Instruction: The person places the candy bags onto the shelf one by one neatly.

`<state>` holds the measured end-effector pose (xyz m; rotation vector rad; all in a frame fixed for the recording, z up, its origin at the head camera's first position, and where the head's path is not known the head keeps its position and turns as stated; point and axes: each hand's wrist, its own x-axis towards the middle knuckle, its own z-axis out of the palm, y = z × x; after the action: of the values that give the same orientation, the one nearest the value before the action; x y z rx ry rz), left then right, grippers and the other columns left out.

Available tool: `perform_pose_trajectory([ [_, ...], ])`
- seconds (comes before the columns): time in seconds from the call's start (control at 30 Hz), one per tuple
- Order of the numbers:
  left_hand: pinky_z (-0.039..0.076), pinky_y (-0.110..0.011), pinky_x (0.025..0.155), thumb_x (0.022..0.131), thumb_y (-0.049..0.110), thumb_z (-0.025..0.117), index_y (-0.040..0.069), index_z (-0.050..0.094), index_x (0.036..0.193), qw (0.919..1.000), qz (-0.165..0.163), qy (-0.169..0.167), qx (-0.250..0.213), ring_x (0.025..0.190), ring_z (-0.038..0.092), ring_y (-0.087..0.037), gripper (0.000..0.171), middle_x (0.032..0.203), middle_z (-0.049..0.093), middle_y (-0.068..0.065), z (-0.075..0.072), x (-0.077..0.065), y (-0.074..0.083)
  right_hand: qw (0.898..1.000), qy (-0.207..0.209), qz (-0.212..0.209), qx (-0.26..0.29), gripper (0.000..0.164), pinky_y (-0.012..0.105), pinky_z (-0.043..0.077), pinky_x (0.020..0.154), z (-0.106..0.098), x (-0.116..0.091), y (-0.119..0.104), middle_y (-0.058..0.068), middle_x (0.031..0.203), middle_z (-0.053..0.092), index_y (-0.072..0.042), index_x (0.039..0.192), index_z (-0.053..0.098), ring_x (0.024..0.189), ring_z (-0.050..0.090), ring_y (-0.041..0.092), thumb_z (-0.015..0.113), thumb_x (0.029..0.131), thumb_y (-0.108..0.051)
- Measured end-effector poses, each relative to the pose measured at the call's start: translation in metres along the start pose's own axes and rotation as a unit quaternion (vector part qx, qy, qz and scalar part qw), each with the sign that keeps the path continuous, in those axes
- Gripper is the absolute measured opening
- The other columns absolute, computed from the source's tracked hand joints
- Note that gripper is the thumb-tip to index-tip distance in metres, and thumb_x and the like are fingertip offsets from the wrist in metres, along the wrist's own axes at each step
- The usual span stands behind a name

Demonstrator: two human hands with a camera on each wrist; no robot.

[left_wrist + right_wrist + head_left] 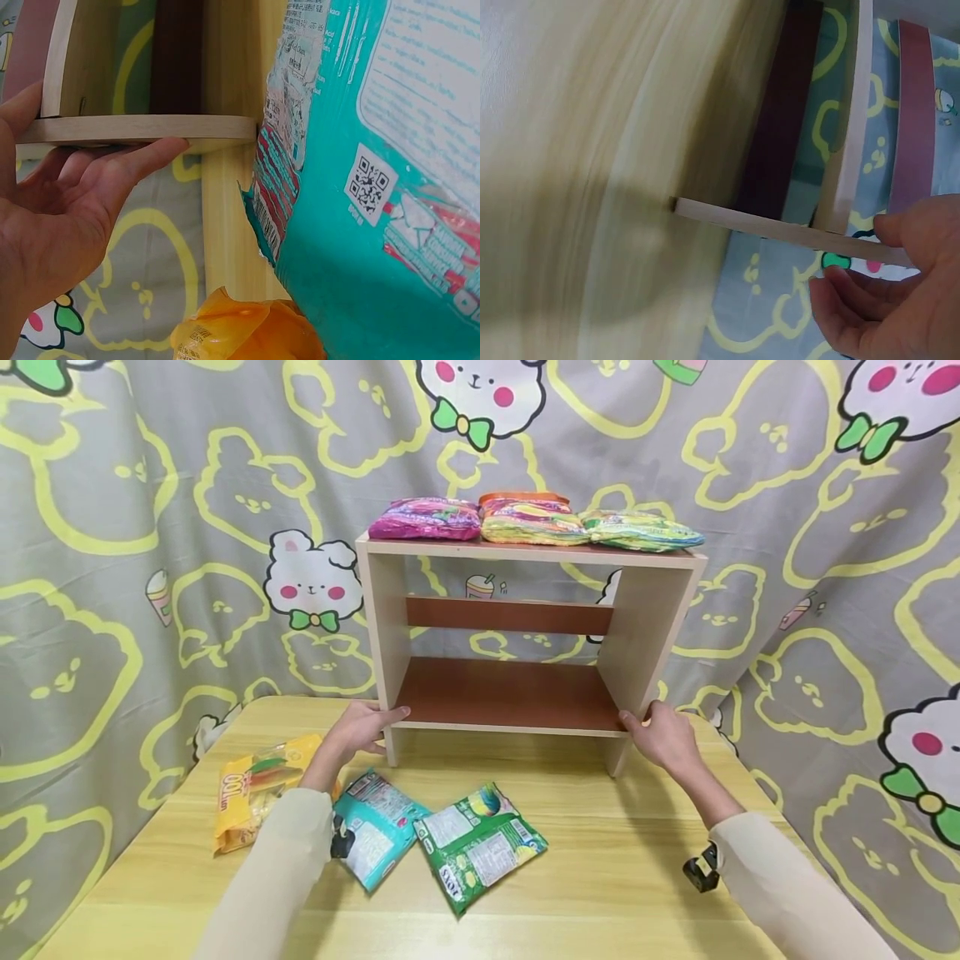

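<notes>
A small shelf unit (510, 689) with pale side panels and reddish-brown boards stands at the back of the table. My left hand (358, 727) grips its left side panel at lower board height, thumb inside and fingers outside, as the left wrist view shows around the panel edge (142, 129). On the opposite side my right hand (666, 737) holds the right panel (780, 231) between thumb and fingers. Three snack bags lie in a row on top: a purple one (426, 518), an orange-and-yellow one (532, 520) and a green-and-yellow one (641, 530).
On the wooden table (600, 877), in front of the shelf, lie a yellow packet (243, 793), a teal packet (378, 827) and a green packet (480, 843). My left forearm partly covers the yellow one. A patterned grey curtain (225, 527) hangs behind and at both sides.
</notes>
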<state>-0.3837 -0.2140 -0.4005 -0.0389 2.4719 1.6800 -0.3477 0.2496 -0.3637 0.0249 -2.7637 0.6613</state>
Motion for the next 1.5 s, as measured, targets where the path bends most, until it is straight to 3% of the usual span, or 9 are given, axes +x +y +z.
perform_pose_trajectory([
  [0.23,0.056,-0.046,0.078,0.084,0.046,0.068,0.005,0.056,0.13,0.9999,-0.004,0.007,0.01,0.121,0.051,-0.039,0.062,0.136,0.05,-0.017,0.0,0.001,-0.001,0.999,0.014,0.022,0.037,0.047,0.044,0.045,0.063,0.009,0.003,0.004,0.025,0.088,0.063,0.01,0.099,0.054,0.08,0.059,0.042,0.053,0.094,-0.037],
  [0.57,0.055,-0.047,0.08,0.084,0.046,0.068,0.004,0.057,0.13,0.9999,-0.007,0.005,0.009,0.121,0.05,-0.04,0.063,0.137,0.049,-0.018,0.0,-0.002,0.001,0.994,-0.007,0.072,0.088,0.056,0.052,0.047,0.081,0.024,0.001,0.005,0.033,0.114,0.059,0.012,0.118,0.052,0.103,0.056,0.048,0.048,0.096,-0.039],
  [0.8,0.055,-0.048,0.081,0.084,0.045,0.069,0.005,0.056,0.131,1.0,-0.003,0.002,0.002,0.123,0.049,-0.042,0.063,0.138,0.049,-0.018,0.0,0.0,-0.001,0.99,0.001,0.089,0.111,0.054,0.052,0.047,0.082,0.03,0.001,0.007,0.032,0.117,0.058,0.011,0.119,0.053,0.103,0.056,0.047,0.049,0.096,-0.038],
  [1.03,0.055,-0.048,0.08,0.084,0.046,0.069,0.006,0.056,0.131,1.0,0.002,0.004,0.002,0.124,0.048,-0.043,0.064,0.137,0.05,-0.018,0.0,0.001,-0.003,0.986,-0.022,0.104,0.127,0.059,0.05,0.048,0.084,0.029,-0.001,0.005,0.033,0.121,0.055,0.011,0.124,0.051,0.104,0.057,0.045,0.048,0.096,-0.041],
  [1.13,0.055,-0.048,0.079,0.084,0.046,0.069,0.006,0.056,0.131,1.0,0.004,0.005,0.001,0.123,0.049,-0.043,0.064,0.137,0.05,-0.019,0.001,0.001,-0.003,0.979,-0.043,0.112,0.166,0.061,0.046,0.052,0.08,0.029,-0.001,0.006,0.033,0.123,0.054,0.01,0.128,0.048,0.099,0.06,0.043,0.048,0.096,-0.042],
  [1.23,0.055,-0.048,0.08,0.084,0.046,0.069,0.005,0.056,0.131,1.0,0.002,0.006,-0.001,0.123,0.049,-0.042,0.064,0.137,0.05,-0.019,0.001,0.0,-0.003,0.963,-0.072,0.12,0.23,0.066,0.042,0.055,0.078,0.027,-0.001,0.006,0.034,0.128,0.049,0.01,0.134,0.043,0.102,0.06,0.043,0.049,0.095,-0.044],
  [1.37,0.055,-0.048,0.08,0.083,0.046,0.069,0.005,0.057,0.13,1.0,0.002,0.006,-0.002,0.123,0.049,-0.042,0.064,0.137,0.05,-0.019,0.001,0.001,-0.004,0.942,-0.111,0.124,0.293,0.071,0.046,0.052,0.088,0.024,-0.001,0.005,0.034,0.136,0.04,0.01,0.141,0.033,0.12,0.048,0.044,0.047,0.096,-0.043],
  [1.5,0.055,-0.047,0.079,0.083,0.047,0.07,0.005,0.057,0.13,1.0,0.002,0.007,-0.001,0.122,0.049,-0.042,0.065,0.137,0.05,-0.018,0.0,0.002,-0.004,0.933,-0.129,0.131,0.31,0.067,0.047,0.047,0.095,0.025,0.001,0.005,0.032,0.139,0.039,0.008,0.144,0.029,0.124,0.045,0.043,0.045,0.099,-0.039],
])
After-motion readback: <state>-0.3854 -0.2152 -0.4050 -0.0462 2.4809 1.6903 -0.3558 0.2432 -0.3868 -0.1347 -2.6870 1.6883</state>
